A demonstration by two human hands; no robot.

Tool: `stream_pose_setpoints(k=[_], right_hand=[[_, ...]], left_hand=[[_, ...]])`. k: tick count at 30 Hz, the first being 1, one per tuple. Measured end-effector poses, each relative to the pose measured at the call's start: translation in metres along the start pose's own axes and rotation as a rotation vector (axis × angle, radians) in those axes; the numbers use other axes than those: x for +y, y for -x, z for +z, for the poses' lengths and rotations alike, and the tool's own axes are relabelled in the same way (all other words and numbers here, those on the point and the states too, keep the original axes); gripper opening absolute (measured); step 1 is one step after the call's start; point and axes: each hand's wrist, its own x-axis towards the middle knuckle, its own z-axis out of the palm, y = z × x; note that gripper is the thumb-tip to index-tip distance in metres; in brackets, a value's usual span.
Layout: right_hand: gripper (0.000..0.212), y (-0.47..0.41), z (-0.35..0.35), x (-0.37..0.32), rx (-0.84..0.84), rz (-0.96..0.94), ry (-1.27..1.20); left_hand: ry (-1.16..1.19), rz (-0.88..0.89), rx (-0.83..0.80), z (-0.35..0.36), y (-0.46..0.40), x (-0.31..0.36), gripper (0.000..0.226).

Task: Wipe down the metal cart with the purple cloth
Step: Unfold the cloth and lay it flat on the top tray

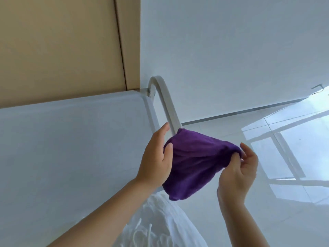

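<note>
From my head camera, I have the bunched purple cloth (192,163) draped over the near end of the pale curved tube handle (164,100) of the grey metal cart (71,139), so the fabric wraps the bar rather than just skimming it. My left hand (156,157) cups the cloth's left side, thumb pressed into the fabric, fingers straight up beside the tube — steadying it. My right hand (238,168) pinches the cloth's right edge, pulling it taut, I judge, for a stroke along the handle. The two hands sit apart, the cloth between them. Glossy white floor tiles (267,157) show beyond.
</note>
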Motion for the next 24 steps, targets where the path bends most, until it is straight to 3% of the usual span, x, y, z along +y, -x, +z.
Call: stream_pose_setpoints(k=[1, 4, 6, 11, 17, 24], right_hand=[[0.031, -0.005, -0.001, 0.009, -0.082, 0.033, 0.050], [0.076, 0.004, 0.001, 0.044, -0.565, -0.037, 0.342], [0.088, 0.020, 0.011, 0.063, -0.814, -0.089, 0.413], [0.081, 0.019, 0.030, 0.078, -0.738, -0.214, 0.402], [0.065, 0.009, 0.054, 0.059, -0.677, -0.575, 0.599], [0.067, -0.028, 0.128, 0.009, -0.830, -0.598, 0.920]], left_hand=[[-0.032, -0.032, -0.016, 0.004, -0.001, -0.004, 0.045], [-0.068, -0.175, -0.030, 0.010, -0.001, -0.017, 0.047], [-0.116, -0.263, -0.042, 0.008, 0.001, -0.027, 0.048], [-0.214, -0.412, -0.096, -0.005, 0.001, -0.055, 0.046], [-0.365, -0.575, -0.234, -0.015, -0.008, -0.078, 0.046], [-0.513, -0.476, -0.345, -0.018, -0.024, -0.080, 0.045]])
